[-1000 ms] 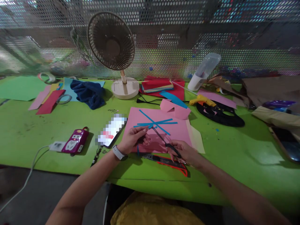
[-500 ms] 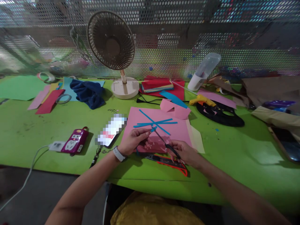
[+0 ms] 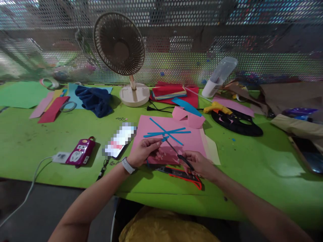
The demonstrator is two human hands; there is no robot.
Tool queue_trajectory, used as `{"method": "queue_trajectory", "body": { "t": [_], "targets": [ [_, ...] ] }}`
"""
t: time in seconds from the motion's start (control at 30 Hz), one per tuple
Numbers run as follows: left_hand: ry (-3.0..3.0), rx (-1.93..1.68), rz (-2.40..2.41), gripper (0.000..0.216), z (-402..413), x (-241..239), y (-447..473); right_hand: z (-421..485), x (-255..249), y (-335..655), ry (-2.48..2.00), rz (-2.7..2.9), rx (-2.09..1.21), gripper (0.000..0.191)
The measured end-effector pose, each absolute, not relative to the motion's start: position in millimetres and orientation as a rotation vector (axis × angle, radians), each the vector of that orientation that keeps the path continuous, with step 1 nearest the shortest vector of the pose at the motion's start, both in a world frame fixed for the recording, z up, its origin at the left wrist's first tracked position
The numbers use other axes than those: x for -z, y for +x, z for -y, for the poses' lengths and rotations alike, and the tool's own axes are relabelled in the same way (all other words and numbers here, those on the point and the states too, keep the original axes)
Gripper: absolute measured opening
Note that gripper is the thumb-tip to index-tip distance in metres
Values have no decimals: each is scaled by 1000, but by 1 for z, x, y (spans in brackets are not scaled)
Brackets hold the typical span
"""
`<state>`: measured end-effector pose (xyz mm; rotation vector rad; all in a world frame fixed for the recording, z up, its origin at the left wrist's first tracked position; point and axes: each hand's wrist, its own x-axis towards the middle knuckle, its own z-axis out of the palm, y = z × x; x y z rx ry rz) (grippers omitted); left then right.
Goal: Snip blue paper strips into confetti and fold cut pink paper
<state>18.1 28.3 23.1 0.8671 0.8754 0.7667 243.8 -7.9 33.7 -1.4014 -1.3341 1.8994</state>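
My right hand [image 3: 200, 164] grips a pair of small black scissors [image 3: 176, 152], its fingers through the handles and the blades pointing up and left. My left hand [image 3: 145, 151], a white watch on its wrist, pinches a short blue paper strip [image 3: 165, 138] right at the scissor tips. Both hands hover over a pink paper sheet [image 3: 194, 139] on the green table [image 3: 252, 161]. Several long blue strips [image 3: 166, 131] lie crossed on that sheet. A red and black utility knife [image 3: 183, 174] lies under my right hand.
A phone [image 3: 119, 140] and a magenta power strip [image 3: 80, 152] lie left of the sheet. A desk fan [image 3: 121, 50], blue cloth [image 3: 94, 99], stacked coloured paper [image 3: 169, 91], yellow glue gun [image 3: 217, 107] and black cut-out [image 3: 236, 122] stand farther back. Another phone [image 3: 309, 153] sits at far right.
My hands drew slightly closer together and the scissor tips rose to the small blue strip in my left fingers. Nothing else on the table moved.
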Motion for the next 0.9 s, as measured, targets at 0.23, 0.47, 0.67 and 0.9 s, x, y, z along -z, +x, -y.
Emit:
{"method": "queue_trajectory", "body": {
  "t": [0.23,0.47,0.67,0.9],
  "targets": [
    [865,-766,-869,49,-30,-22,17,6,-35,241,-1403,1319,-1909,50],
    [872,-768,-887,54,-30,-22,17,7,-25,246,-1426,1327,-1862,51],
    [856,-763,-915,47,-33,-18,16,6,-22,250,-1451,1375,-1808,50],
    [847,-795,-897,53,-34,-18,16,5,-30,248,-1450,1325,-1814,50]
  ]
}}
